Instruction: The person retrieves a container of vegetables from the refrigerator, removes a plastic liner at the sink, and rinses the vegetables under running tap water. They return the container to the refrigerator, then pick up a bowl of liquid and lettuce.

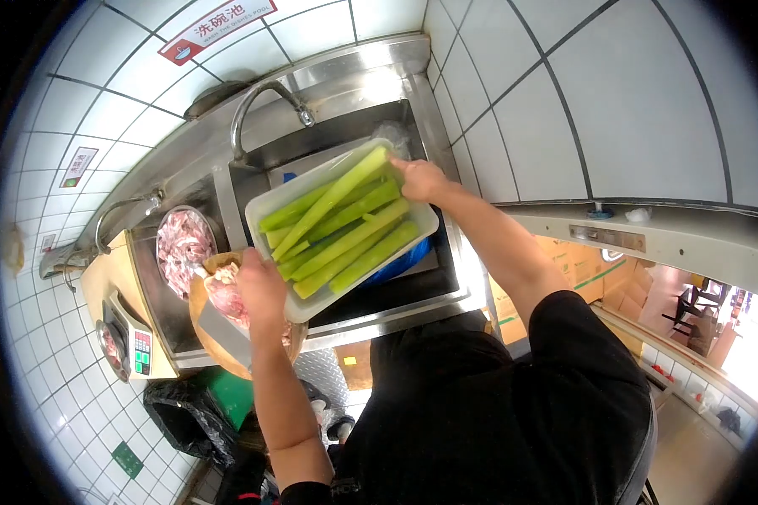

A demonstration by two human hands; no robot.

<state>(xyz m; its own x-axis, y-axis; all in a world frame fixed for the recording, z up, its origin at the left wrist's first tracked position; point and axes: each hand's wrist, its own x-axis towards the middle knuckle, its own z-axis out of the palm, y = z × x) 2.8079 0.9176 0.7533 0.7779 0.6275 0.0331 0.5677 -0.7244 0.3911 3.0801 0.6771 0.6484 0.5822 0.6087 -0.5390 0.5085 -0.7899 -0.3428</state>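
A white rectangular tray (261, 220) of long peeled green stalks (341, 202) is held tilted over the metal sink (358, 307). My right hand (421, 180) grips its far right corner, fingertips partly hidden at the rim. At the tray's left end my left hand (261, 290) is closed on the edge, its fingers mostly out of sight. Just left of that hand, raw meat (225, 295) and a cleaver blade (226, 337) lie on a round wooden board (200, 316). Something blue shows in the sink beneath the tray.
A curved faucet (242, 118) stands behind the sink. Farther left are a bowl of raw meat (185, 248), a second faucet (114, 215) and a scale (139, 337). A black-bagged bin (181, 417) is below. Tiled wall (598, 93) rises at right.
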